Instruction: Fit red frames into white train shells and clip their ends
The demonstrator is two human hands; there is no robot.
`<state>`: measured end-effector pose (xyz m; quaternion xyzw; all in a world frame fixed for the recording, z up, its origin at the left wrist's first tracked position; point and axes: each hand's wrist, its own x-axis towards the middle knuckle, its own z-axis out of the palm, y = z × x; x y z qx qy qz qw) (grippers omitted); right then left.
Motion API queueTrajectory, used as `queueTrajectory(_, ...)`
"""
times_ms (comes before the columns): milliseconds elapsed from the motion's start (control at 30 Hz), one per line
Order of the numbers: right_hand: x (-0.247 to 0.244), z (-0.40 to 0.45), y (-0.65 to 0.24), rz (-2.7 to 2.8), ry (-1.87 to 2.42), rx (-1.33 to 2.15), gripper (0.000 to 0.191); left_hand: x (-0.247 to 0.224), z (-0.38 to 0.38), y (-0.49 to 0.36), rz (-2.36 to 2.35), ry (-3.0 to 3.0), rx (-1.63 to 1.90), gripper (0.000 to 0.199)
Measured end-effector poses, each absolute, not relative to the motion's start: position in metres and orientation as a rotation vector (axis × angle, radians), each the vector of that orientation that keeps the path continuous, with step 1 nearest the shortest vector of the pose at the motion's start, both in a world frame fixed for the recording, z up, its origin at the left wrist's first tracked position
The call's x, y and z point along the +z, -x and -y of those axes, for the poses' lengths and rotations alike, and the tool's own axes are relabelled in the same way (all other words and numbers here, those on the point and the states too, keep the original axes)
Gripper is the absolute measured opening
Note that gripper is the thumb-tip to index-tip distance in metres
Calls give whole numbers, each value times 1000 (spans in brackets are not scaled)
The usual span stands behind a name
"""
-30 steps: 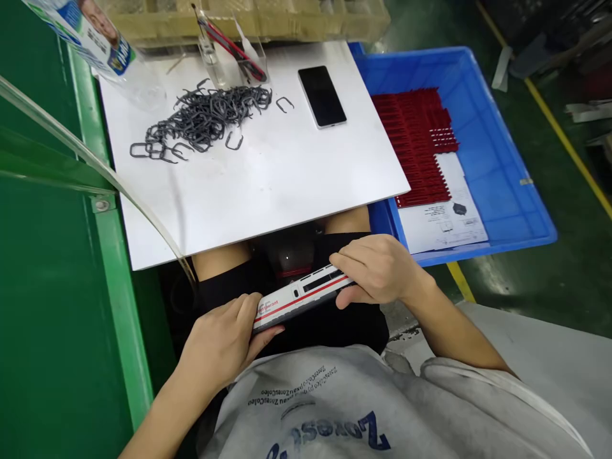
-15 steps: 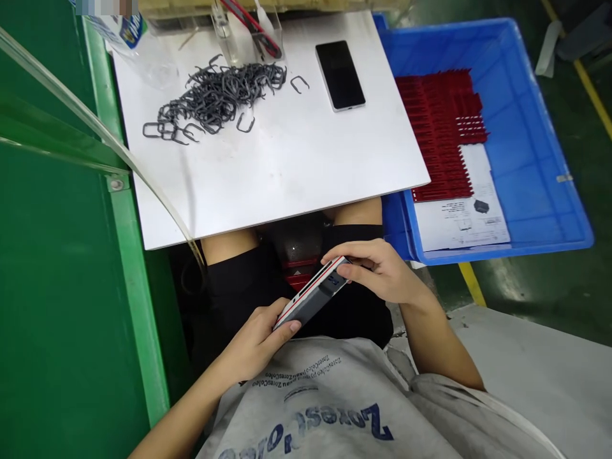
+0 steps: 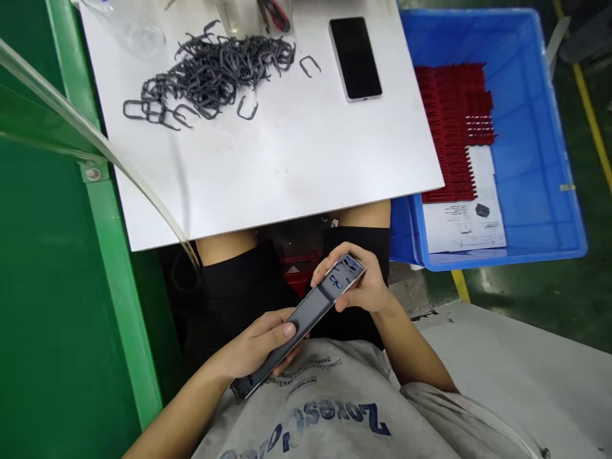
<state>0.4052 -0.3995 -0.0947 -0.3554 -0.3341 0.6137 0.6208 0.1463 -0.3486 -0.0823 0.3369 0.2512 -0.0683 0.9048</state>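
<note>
A long dark grey bar-shaped part [image 3: 308, 310] lies slantwise above my lap, its broad face turned up. My left hand [image 3: 261, 341] is wrapped round its lower half, thumb on top. The upper end is gripped by my right hand [image 3: 356, 280], fingers along one edge and thumb at the other. Small blue marks show on the face near that end. Beyond my knees, a heap of dark grey U-shaped clips [image 3: 215, 76] rests on the white board [image 3: 287, 159], with a few loose clips beside it.
A phone [image 3: 355, 58] lies at the board's right. The blue bin [image 3: 535, 153] holds red toothed parts [image 3: 452, 134] and a printed sheet [image 3: 463, 226]. A clear bottle [image 3: 134, 29] stands at the back left. A pale hose [image 3: 129, 169] crosses the green frame [image 3: 109, 255] and the board's corner.
The grey part has been rolled from its red-striped edge to its broad face, and more of its lower end shows. My right hand has shifted slightly left. The view has moved.
</note>
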Motion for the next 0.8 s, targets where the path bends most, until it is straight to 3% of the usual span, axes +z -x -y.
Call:
queueTrajectory(100,-93,397,-422,821,949,1211,59,-73,330,-140,-583,-1133,-80,59)
queueTrajectory(200,-95,400,-457,812,1134,958,58,-69,317,-131,-676,-1607,29,70)
queueTrajectory(267,-99,406,-480,803,1232,865,55,-72,317,-128,-686,-1771,155,58)
queueTrajectory(333,-104,412,-494,828,1317,821,55,-77,322,-129,-638,-1866,297,45)
queueTrajectory(433,-108,416,-499,848,1392,781,59,-82,329,-130,-575,-1932,417,41)
queueTrajectory(567,-100,403,-482,816,1246,812,55,-73,319,-125,-623,-1839,226,37)
queueTrajectory(600,-96,397,-473,849,1152,864,51,-70,314,-124,-634,-1763,126,43)
queueTrajectory(700,-81,373,-436,1008,774,1124,45,-62,303,-123,-543,-1454,-37,93)
queueTrajectory(733,-75,363,-421,1055,656,1236,46,-62,302,-124,-470,-1335,-52,102)
queueTrajectory(800,-64,343,-390,1120,468,1448,53,-66,303,-124,-351,-1132,-65,90)
